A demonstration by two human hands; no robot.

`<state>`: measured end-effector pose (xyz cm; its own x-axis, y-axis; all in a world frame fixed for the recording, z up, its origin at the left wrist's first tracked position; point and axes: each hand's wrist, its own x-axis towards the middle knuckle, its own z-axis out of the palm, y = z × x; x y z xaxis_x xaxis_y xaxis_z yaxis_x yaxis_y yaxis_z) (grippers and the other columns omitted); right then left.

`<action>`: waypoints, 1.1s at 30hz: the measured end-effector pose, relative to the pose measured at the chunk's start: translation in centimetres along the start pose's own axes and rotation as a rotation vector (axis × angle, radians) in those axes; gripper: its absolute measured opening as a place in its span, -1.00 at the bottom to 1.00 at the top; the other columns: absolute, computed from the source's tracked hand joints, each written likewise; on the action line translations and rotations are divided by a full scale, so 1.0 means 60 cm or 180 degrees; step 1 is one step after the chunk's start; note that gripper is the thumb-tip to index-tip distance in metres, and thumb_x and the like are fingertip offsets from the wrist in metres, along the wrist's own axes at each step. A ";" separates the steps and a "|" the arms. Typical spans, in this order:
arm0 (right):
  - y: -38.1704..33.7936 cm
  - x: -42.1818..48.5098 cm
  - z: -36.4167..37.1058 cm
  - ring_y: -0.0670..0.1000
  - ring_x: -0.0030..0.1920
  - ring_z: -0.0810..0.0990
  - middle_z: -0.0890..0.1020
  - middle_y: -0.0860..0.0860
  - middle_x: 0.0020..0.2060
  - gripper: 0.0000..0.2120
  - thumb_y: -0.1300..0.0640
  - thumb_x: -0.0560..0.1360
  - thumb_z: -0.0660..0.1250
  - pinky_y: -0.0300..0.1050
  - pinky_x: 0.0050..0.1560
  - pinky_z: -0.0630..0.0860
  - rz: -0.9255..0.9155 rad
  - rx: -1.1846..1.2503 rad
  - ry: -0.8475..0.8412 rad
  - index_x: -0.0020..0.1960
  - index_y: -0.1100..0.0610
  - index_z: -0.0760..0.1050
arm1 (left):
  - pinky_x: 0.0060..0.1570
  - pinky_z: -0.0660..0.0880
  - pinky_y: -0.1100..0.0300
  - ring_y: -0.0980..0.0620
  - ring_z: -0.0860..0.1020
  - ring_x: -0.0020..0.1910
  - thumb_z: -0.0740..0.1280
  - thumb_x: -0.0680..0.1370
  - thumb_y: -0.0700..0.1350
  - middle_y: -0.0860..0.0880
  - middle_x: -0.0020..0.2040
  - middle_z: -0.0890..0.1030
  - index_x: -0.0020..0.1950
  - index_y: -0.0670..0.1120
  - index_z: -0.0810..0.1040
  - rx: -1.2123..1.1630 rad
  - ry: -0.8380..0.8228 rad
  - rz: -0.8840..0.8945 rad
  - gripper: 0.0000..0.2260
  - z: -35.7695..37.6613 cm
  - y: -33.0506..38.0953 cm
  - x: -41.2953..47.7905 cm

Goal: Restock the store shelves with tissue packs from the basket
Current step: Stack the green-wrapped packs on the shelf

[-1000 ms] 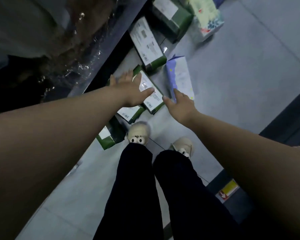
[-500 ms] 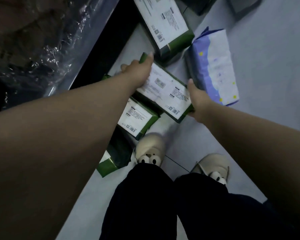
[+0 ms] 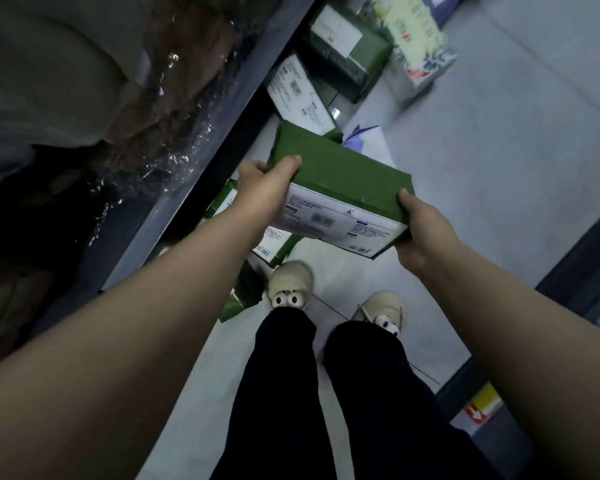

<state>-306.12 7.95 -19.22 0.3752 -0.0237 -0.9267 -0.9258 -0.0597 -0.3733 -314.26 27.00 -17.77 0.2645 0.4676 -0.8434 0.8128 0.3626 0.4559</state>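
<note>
A grey floor point(image 3: 499, 174) was seen beside a dark shelf point(image 3: 194, 181), and other green packs point(image 3: 300, 93), a flowery pack point(image 3: 418, 39) and a purple pack point(image 3: 362, 142) were left lying on it. One green pack point(image 3: 340, 174) was held up above the floor, over the slippers point(image 3: 290, 280), gripped at its ends by the left hand point(image 3: 260, 188) and the right hand point(image 3: 420, 226), with thumbs on top. Half a second before it had been low on the pile; now it was lifted and tipped, with its white label turned toward the person.
</note>
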 end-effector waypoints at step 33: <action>-0.321 -0.700 -0.208 0.05 -0.02 0.58 0.59 0.03 0.02 -0.83 0.24 0.58 0.22 -0.02 -0.09 0.53 -0.1722 0.0362 -0.0620 0.06 -0.02 0.39 | -0.15 0.54 0.27 0.15 0.56 -0.01 0.33 0.49 -0.08 0.06 0.11 0.52 0.37 0.07 0.26 -0.0798 -0.1158 0.1865 -0.52 -0.084 0.338 -0.710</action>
<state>-303.46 -2.33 27.46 0.7903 0.1650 -0.5901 -0.6083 0.0957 -0.7880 -311.63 18.52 28.85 0.8103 0.3599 -0.4624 0.3535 0.3290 0.8757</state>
